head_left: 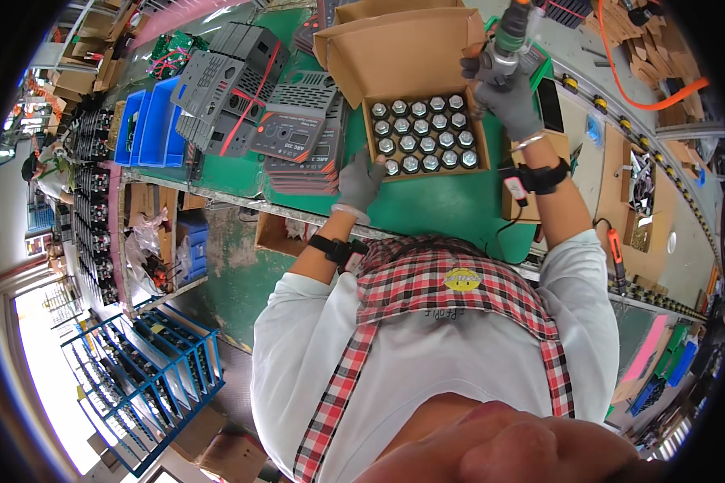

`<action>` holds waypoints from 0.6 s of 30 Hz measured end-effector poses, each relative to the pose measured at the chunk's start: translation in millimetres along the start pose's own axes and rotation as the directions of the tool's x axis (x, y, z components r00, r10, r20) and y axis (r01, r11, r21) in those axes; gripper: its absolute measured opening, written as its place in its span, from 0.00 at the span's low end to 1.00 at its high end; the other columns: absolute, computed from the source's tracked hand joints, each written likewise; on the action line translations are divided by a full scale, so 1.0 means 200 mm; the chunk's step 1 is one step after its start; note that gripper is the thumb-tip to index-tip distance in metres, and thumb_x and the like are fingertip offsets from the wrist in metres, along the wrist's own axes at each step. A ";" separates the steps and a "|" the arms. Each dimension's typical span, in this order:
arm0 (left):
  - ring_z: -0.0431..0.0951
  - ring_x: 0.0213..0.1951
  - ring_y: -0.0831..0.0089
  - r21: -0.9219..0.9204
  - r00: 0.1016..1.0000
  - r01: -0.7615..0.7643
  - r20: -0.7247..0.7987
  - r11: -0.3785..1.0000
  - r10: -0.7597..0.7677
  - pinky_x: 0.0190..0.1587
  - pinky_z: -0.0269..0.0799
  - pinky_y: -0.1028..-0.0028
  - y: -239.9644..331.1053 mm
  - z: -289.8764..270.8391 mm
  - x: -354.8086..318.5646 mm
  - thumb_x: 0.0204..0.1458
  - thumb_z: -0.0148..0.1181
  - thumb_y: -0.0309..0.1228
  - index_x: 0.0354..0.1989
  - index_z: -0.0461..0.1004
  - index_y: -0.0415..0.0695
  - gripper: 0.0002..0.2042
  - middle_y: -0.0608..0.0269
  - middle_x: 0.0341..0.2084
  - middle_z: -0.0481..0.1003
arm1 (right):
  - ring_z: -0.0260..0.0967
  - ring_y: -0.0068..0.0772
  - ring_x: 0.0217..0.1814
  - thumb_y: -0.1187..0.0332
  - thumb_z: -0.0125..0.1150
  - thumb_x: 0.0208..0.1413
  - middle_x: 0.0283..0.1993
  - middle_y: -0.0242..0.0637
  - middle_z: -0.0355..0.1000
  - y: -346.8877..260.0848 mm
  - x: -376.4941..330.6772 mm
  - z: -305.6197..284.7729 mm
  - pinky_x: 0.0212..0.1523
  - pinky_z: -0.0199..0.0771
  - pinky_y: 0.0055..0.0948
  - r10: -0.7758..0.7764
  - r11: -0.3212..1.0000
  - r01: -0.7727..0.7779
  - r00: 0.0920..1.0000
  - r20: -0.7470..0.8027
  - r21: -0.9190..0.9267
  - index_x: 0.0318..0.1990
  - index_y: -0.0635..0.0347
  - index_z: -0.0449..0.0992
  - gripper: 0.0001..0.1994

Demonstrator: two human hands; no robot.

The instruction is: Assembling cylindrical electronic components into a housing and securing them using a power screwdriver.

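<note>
My right hand (503, 103), in a grey glove, is wrapped round a green and grey power screwdriver (510, 40) beyond the right side of an opened cardboard box (403, 60). Several rows of black cylindrical parts with silver hexagonal tops (420, 126) fill the box. At the box's near left corner is my left hand (361, 181), also gloved in grey, its fingers apart and nothing visible in them. Beside it lies a stack of grey metal panels with red-orange corners (302, 161); whether the fingers touch the panels or the box I cannot tell.
Dark grey slotted metal housings (225, 88) with a red strap stand left on the green table (427, 205), next to blue bins (165, 129). An orange hose (660, 105) hangs at right, above a roller track (660, 161). A blue rack (149, 378) stands lower left.
</note>
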State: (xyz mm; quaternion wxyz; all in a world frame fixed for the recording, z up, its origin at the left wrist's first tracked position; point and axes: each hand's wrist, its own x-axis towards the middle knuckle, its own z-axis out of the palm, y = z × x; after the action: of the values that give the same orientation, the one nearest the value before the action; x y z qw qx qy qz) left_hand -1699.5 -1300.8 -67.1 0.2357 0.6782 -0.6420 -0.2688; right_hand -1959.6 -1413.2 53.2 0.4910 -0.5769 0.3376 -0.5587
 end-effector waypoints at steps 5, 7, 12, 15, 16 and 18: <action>0.71 0.31 0.45 -0.095 0.994 -0.023 -0.108 0.995 0.013 0.31 0.66 0.56 0.00 0.08 0.01 0.48 0.47 0.39 0.50 0.57 0.40 0.23 0.44 0.41 0.66 | 0.68 0.24 0.35 0.80 0.56 0.34 0.35 0.32 0.68 0.18 0.14 0.07 0.35 0.69 0.22 -0.105 0.971 0.089 0.992 -0.064 -0.224 0.40 0.61 0.65 0.19; 0.70 0.33 0.45 -0.124 0.992 0.003 -0.128 0.992 -0.019 0.33 0.66 0.56 0.00 0.09 0.00 0.47 0.48 0.39 0.50 0.57 0.39 0.23 0.43 0.42 0.65 | 0.68 0.23 0.33 0.80 0.55 0.34 0.34 0.32 0.68 0.23 0.17 0.08 0.33 0.69 0.22 -0.027 0.988 0.003 0.988 -0.151 -0.154 0.39 0.61 0.65 0.19; 0.67 0.41 0.47 -0.181 0.973 -0.074 -0.228 0.981 0.031 0.39 0.66 0.60 -0.03 0.15 -0.02 0.47 0.47 0.43 0.52 0.57 0.40 0.26 0.44 0.46 0.62 | 0.66 0.24 0.33 0.85 0.51 0.33 0.33 0.32 0.65 0.27 0.16 0.09 0.33 0.68 0.22 0.008 0.998 -0.011 0.998 -0.058 -0.062 0.38 0.61 0.64 0.19; 0.66 0.44 0.48 -0.208 0.975 -0.045 -0.223 0.977 -0.002 0.43 0.65 0.62 -0.05 0.18 -0.04 0.49 0.44 0.49 0.53 0.56 0.39 0.29 0.45 0.47 0.62 | 0.66 0.25 0.32 0.85 0.51 0.34 0.33 0.32 0.65 0.27 0.15 0.11 0.32 0.68 0.22 -0.009 0.998 0.004 0.997 -0.081 -0.069 0.37 0.61 0.64 0.18; 0.66 0.44 0.48 -0.220 0.974 -0.047 -0.227 0.974 -0.005 0.43 0.65 0.62 -0.05 0.19 -0.04 0.49 0.44 0.49 0.53 0.56 0.39 0.29 0.45 0.47 0.62 | 0.66 0.25 0.32 0.85 0.51 0.34 0.33 0.32 0.65 0.27 0.14 0.11 0.32 0.68 0.22 0.028 0.996 -0.037 0.995 -0.100 -0.086 0.37 0.61 0.64 0.18; 0.64 0.47 0.47 -0.267 0.943 -0.177 -0.321 0.947 0.086 0.46 0.63 0.62 -0.06 0.21 -0.04 0.49 0.40 0.55 0.54 0.55 0.38 0.33 0.44 0.48 0.61 | 0.68 0.25 0.31 0.83 0.53 0.34 0.33 0.32 0.67 0.27 0.13 0.12 0.33 0.69 0.22 -0.053 0.999 0.052 0.996 -0.076 -0.009 0.37 0.62 0.66 0.17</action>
State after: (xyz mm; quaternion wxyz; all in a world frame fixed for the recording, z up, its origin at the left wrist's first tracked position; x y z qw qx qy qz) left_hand -1719.3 -1291.7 -105.5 0.4470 0.6245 -0.5954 -0.2361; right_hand -1923.4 -1449.4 12.6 0.4610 -0.5656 0.3427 -0.5917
